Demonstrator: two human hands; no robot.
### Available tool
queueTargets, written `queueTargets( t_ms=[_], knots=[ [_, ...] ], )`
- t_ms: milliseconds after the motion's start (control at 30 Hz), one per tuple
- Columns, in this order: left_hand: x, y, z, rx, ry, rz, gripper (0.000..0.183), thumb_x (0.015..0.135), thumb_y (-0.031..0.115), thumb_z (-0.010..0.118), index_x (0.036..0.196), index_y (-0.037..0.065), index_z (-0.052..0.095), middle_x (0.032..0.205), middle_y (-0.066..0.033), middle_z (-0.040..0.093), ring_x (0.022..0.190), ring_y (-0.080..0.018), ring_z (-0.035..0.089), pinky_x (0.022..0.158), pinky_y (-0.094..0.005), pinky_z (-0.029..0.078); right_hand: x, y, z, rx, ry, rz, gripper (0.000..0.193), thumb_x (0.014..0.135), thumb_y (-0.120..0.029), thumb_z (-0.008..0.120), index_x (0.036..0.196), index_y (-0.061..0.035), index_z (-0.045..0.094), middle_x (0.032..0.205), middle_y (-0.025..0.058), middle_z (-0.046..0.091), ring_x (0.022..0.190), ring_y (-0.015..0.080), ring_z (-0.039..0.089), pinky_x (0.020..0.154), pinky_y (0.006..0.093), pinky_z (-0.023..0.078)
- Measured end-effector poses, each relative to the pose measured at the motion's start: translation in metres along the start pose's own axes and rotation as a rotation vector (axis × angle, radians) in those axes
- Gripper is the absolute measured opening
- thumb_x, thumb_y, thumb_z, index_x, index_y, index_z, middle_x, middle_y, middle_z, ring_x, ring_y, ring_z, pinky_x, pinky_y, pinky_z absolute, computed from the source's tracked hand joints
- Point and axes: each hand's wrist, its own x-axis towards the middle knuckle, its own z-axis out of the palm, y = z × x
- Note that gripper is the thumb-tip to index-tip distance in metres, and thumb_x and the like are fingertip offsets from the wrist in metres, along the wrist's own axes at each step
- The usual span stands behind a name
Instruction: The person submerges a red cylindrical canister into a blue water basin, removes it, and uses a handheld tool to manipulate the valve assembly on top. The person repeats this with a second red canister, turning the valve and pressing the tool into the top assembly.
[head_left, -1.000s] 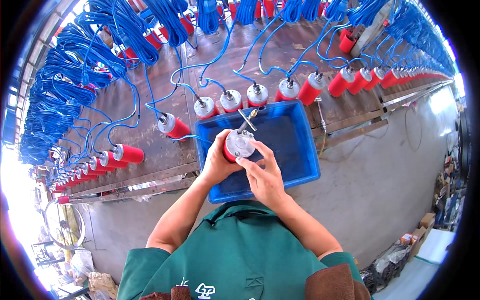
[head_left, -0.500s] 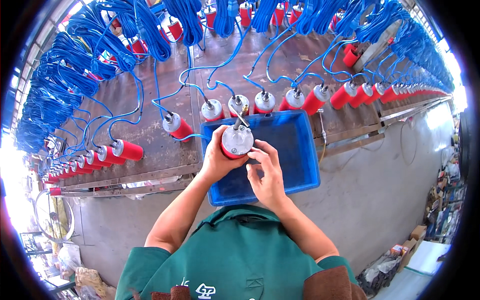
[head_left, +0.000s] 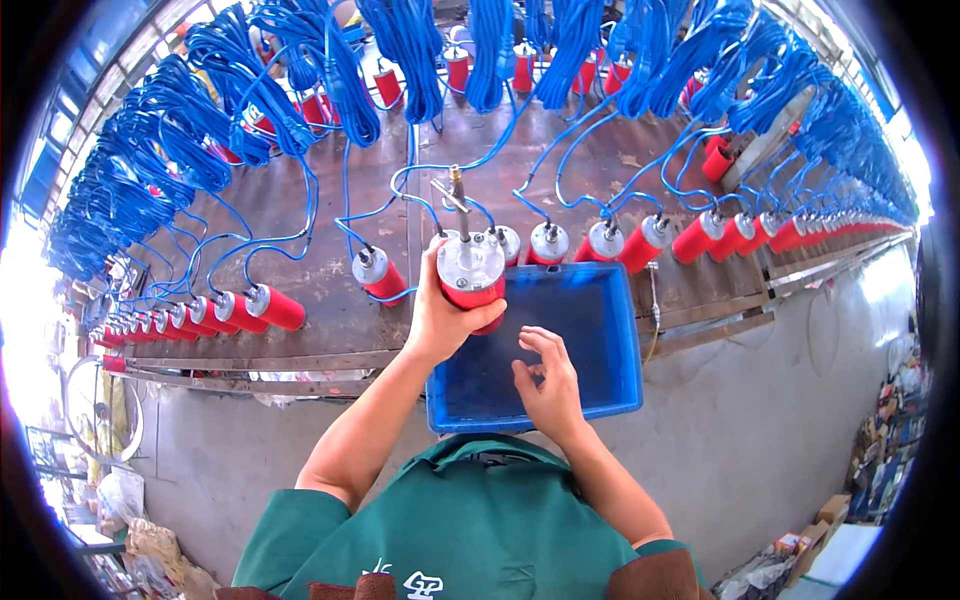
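Note:
My left hand is wrapped around a red cylinder with a grey metal end cap, held upright over the far left part of a blue plastic tub. From the cap rises a metal valve fitting with a crossbar and a brass tip. A little to the right and nearer to me, my right hand hovers over the tub, holding nothing, its fingers bent and apart from the thumb. The cylinder's lower end is partly hidden by my left thumb. Whether liquid lies in the dark tub, I cannot tell.
Similar red cylinders with blue cables lie along the edge of a brown worktable, on both sides of the tub. Coiled blue cables hang along the far side. A thin hose with a metal fitting hangs right of the tub.
My right hand has come off the cylinder and drawn back toward me. My left hand keeps its hold, and the cylinder's fitting now stands more upright. The whole view has shifted slightly.

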Motion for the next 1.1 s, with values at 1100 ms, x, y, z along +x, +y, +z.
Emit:
queueTargets(
  t_ms=[1100],
  knots=[
    [-0.029,0.058,-0.132,0.37,0.191,0.154,0.102,0.065,0.009,0.1,0.153,0.01,0.047,0.138,-0.0098,0.062,0.129,-0.0243,0.063,0.113,-0.0409,0.051,-0.017,0.03,-0.001,0.022,-0.151,0.174,0.034,0.1,0.005,0.07,0.133,-0.0019,0.068,0.126,0.0117,0.074,0.114,0.0207,0.073,0.08,0.0298,0.06]
  ],
)
